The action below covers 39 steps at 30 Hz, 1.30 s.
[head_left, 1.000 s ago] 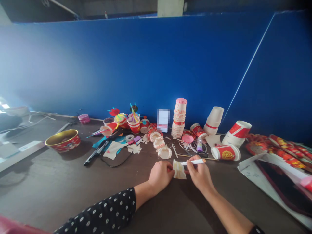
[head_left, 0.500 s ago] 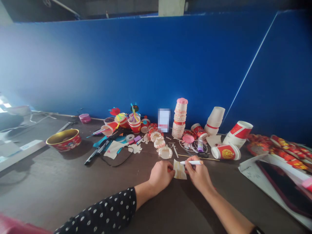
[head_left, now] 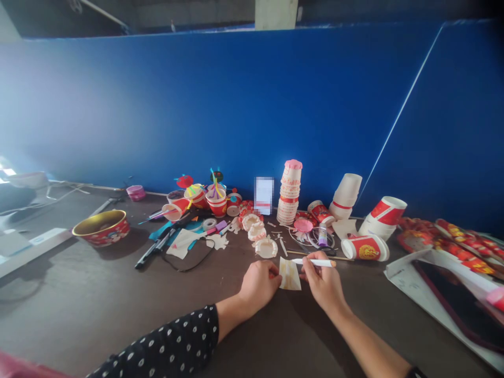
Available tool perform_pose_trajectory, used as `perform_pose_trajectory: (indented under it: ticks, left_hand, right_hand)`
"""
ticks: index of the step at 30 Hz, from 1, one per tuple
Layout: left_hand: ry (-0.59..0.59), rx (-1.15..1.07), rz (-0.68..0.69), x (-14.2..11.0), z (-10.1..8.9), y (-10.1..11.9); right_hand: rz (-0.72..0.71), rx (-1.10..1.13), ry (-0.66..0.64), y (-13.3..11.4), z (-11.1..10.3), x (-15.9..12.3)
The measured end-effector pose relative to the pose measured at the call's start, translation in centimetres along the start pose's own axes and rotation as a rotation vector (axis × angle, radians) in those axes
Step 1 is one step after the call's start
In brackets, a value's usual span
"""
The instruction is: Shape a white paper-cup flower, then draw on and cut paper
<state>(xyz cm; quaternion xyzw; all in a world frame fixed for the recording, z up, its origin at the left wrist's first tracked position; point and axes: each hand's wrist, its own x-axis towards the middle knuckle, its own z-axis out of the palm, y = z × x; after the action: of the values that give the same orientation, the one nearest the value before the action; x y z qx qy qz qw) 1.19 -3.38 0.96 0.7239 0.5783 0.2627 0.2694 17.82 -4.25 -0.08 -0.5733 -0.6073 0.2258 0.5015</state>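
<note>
A small piece of white paper (head_left: 290,278) with yellowish-brown strokes lies on the dark table between my hands. My left hand (head_left: 260,283) is closed at the paper's left edge, thumb and fingers pinching or pressing it there. In my right hand (head_left: 323,278) is a white marker (head_left: 321,262) with an orange-brown end, held like a pen. Its tip points left, at the upper right part of the paper. Just beyond the paper sits a cut paper cup piece (head_left: 266,248) with a frilled edge.
Behind stand a tall stack of paper cups (head_left: 289,194) and several red-and-white cups, one lying on its side (head_left: 366,248). A thin stick (head_left: 315,255) and a glue stick (head_left: 323,236) lie beyond my right hand. At left is a red bowl (head_left: 103,236); at right, a phone (head_left: 457,299) in a white box lid.
The marker in my right hand has shifted slightly right, and more yellowish-brown colour shows on the paper. My left hand stays at the paper's edge.
</note>
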Motion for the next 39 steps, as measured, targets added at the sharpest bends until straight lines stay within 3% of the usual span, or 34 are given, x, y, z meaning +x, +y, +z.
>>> perform_pose_trajectory:
  ticks: [8, 14, 21, 28, 39]
  left_hand:
    - [0.061, -0.064, 0.007, -0.2, -0.3, 0.3]
    - [0.072, -0.076, 0.173, -0.5, -0.4, 0.4]
    - [0.032, -0.009, 0.310, -0.1, 0.0, -0.1]
    - [-0.017, 0.045, 0.368, -0.3, -0.3, 0.1]
    - [-0.110, 0.187, 0.319, -0.5, -0.2, -0.3]
  right_hand:
    - [0.039, 0.252, -0.050, -1.1, -0.4, -0.2]
    - [0.053, 0.467, -0.121, -1.1, -0.5, -0.5]
    - [0.001, 0.458, -0.196, -1.9, -0.7, -0.9]
    - [-0.027, 0.269, -0.255, -2.6, -0.6, -1.0]
    - [-0.014, 0.213, -0.293, -2.7, -0.6, -1.1]
